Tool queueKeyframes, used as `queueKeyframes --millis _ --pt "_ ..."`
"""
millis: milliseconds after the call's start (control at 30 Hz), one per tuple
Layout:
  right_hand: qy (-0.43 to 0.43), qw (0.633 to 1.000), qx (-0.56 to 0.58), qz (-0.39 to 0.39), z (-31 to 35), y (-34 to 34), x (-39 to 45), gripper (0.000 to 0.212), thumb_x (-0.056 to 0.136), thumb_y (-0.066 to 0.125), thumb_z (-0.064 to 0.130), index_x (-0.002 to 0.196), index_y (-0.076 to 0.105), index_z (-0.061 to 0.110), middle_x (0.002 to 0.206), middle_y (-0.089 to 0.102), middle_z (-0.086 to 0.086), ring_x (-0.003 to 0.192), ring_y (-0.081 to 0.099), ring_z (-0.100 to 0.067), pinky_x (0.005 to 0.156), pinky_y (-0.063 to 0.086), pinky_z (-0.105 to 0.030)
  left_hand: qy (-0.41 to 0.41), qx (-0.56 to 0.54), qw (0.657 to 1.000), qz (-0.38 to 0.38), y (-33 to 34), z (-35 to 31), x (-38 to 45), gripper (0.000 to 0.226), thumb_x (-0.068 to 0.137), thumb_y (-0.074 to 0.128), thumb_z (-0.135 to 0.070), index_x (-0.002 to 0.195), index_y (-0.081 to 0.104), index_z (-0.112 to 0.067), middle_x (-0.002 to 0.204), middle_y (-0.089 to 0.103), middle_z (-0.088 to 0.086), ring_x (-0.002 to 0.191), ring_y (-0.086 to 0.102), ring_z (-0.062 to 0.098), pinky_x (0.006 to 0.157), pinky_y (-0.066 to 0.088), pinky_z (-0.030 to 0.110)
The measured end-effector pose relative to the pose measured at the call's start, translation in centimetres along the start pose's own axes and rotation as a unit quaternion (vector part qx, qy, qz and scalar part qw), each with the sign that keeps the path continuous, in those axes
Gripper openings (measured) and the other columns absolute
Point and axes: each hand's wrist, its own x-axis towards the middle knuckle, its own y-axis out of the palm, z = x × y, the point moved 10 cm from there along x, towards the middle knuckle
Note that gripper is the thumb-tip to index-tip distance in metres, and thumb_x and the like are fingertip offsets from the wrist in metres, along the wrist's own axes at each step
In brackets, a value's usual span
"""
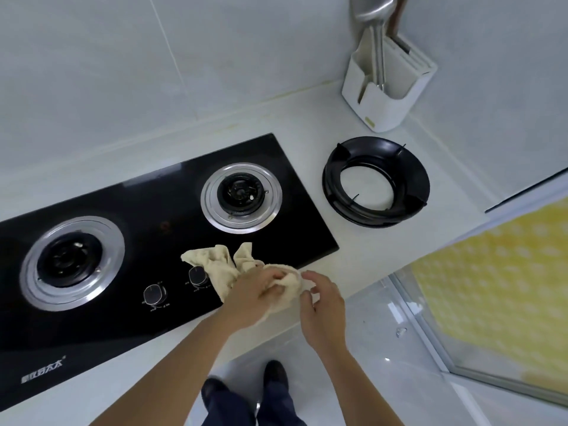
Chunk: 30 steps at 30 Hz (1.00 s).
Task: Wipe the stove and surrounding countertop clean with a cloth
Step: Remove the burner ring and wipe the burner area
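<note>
— Where was the cloth (229,265) when you looked?

— At the front right corner of the stove (147,229), bunched up, half over the black glass and half over the white countertop (362,256). It was a cream towelling rag, soft and nubbly. Its loose end trailed away to the left and back, toward the right knob (197,276), which it partly covered; the gathered end sat toward the counter's front edge.

— Who had hold of it?

— Both hands. The left hand (255,298) had its fingers curled round the wadded part, gripping it. The right hand (322,305) was just beside it, thumb and fingertips pinching a fold of the same wad.

— And the stove itself?

— A long glossy slab of black glass, running from near left to far right across the counter. Two round burners, the left burner (69,261) and the right burner (241,193), each sat in a flat ring of brushed metal. A second knob (153,295) stood left of the covered one.

— Anything off the stove?

— A black round pan support (375,181), with small prongs, lay on the countertop just right of the glass. Behind it, in the corner, stood a white plastic utensil holder (388,87) with a metal ladle in it. The walls (123,56) were pale glossy tile. Right of the counter there was a glass pane with yellow patterned covering (498,281).
</note>
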Motion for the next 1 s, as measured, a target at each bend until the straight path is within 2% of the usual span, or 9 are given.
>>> queueKeyframes --millis 167,233,333,400,467,600,700,767,1000 --pt "0.098 0.974 0.193 0.067 0.8 2.8 -1.8 0.061 0.092 0.047 0.064 0.148 0.046 0.041 0.145 0.054 0.018 0.122 0.057 -0.003 0.105 0.051 -0.036 -0.151 -0.383 0.909 -0.060 -2.6 -1.4 -0.6 0.022 0.107 0.054 -0.023 0.119 0.067 -0.034 0.112 0.075 0.001 0.107 0.071 0.018 0.085 0.056 0.027" --pt "0.191 0.930 0.292 0.120 0.8 4.6 -2.5 0.084 0.082 0.045 0.085 0.155 0.035 0.044 0.155 0.044 0.017 0.137 0.048 -0.009 0.116 0.043 -0.044 -0.164 -0.498 0.848 -0.074 -2.4 -2.5 -0.5 0.027 0.107 0.053 -0.024 0.129 0.067 -0.028 0.122 0.074 0.007 0.113 0.069 0.025 0.094 0.055 0.039" --pt "0.261 0.846 0.432 0.172 3.0 5.2 -2.7 0.081 0.085 0.045 0.087 0.151 0.046 0.039 0.147 0.058 0.007 0.133 0.058 -0.019 0.113 0.045 -0.053 -0.168 -0.578 0.795 -0.077 -1.9 -5.2 -0.1 0.028 0.106 0.053 -0.025 0.130 0.068 -0.025 0.125 0.071 0.016 0.113 0.068 0.034 0.102 0.053 0.052" --pt "0.246 0.794 0.529 0.169 5.1 3.9 -1.5 0.071 0.094 0.041 0.075 0.146 0.055 0.029 0.139 0.066 -0.005 0.129 0.062 -0.026 0.107 0.049 -0.057 -0.150 -0.547 0.820 -0.082 -2.2 -7.7 0.2 0.027 0.107 0.053 -0.026 0.130 0.067 -0.026 0.122 0.073 0.013 0.111 0.071 0.030 0.101 0.055 0.052" --pt "0.227 0.769 0.574 0.164 6.6 2.3 -0.4 0.066 0.099 0.039 0.067 0.145 0.056 0.024 0.139 0.066 -0.008 0.130 0.062 -0.028 0.104 0.050 -0.056 -0.108 -0.428 0.893 -0.090 -3.1 -9.9 0.5 0.025 0.107 0.053 -0.033 0.130 0.063 -0.034 0.121 0.074 0.002 0.113 0.070 0.022 0.102 0.055 0.049" --pt "0.209 0.795 0.549 0.150 6.9 0.2 1.0 0.061 0.098 0.047 0.061 0.145 0.055 0.023 0.137 0.067 -0.009 0.128 0.063 -0.028 0.106 0.046 -0.053 -0.001 -0.153 0.986 -0.073 -4.7 -13.6 0.8 0.034 0.096 0.047 -0.065 0.117 0.064 -0.045 0.118 0.056 -0.024 0.121 0.058 0.016 0.094 0.054 0.058" --pt "0.180 0.843 0.494 0.112 5.8 -2.1 2.0 0.063 0.088 0.064 0.061 0.140 0.057 0.026 0.135 0.067 -0.013 0.119 0.066 -0.032 0.086 0.055 -0.046 0.031 -0.119 0.992 0.009 -4.8 -14.2 1.2 0.033 0.100 0.048 -0.059 0.119 0.068 -0.041 0.136 0.048 -0.022 0.132 0.048 0.010 0.107 0.045 0.046" --pt "0.157 0.876 0.448 0.081 4.8 -4.1 2.8 0.051 0.087 0.066 0.050 0.134 0.061 0.030 0.128 0.070 -0.008 0.116 0.069 -0.028 0.089 0.058 -0.049 0.036 -0.154 0.986 0.052 -4.9 -14.3 0.8 0.029 0.108 0.047 -0.040 0.118 0.071 -0.026 0.137 0.053 -0.012 0.130 0.051 0.007 0.110 0.041 0.034" --pt "0.130 0.936 0.326 0.024 3.9 -8.2 5.4 0.025 0.082 0.076 0.031 0.106 0.070 0.036 0.108 0.072 0.001 0.100 0.069 -0.023 0.085 0.059 -0.042 0.015 -0.186 0.982 -0.031 -6.0 -11.9 -0.9 0.030 0.107 0.054 -0.029 0.135 0.063 -0.032 0.130 0.066 -0.009 0.117 0.064 0.011 0.100 0.049 0.025"
